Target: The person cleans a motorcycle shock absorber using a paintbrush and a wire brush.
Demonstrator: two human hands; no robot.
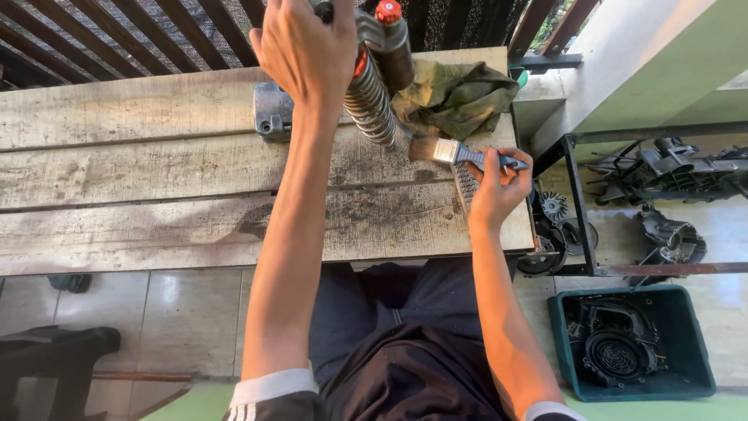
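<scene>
The shock absorber (372,82) stands tilted near the desk's far edge, its coil spring (371,100) running down to a lower end that rests on the desk (140,168) toward the far right corner. A side canister with a red cap (388,11) sits at its top. The left hand (305,47) is closed around the upper end and holds it up. The brush (460,154) is gripped in the right hand (499,183), fingers wrapped on the blue handle, bristles pointing left and lying just beside the lower coils; whether they touch the spring cannot be told.

By the look of it, the brushing is under way rather than finished: the coils look dull and grimy along their whole length, no stretch of them looks clearly cleaner than the rest, and the bristles sit at the bottom end, so most of the spring seems left to do.

A crumpled green rag (456,97) lies at the far right corner, just behind the spring. A grey metal casing (273,111) sits near the far edge, beside the left wrist. A metal file (465,187) lies under the right hand near the right edge. Off the right edge, a rack (580,203) holds engine parts, and a green tub (635,343) on the floor holds a dark fan-like part.
</scene>
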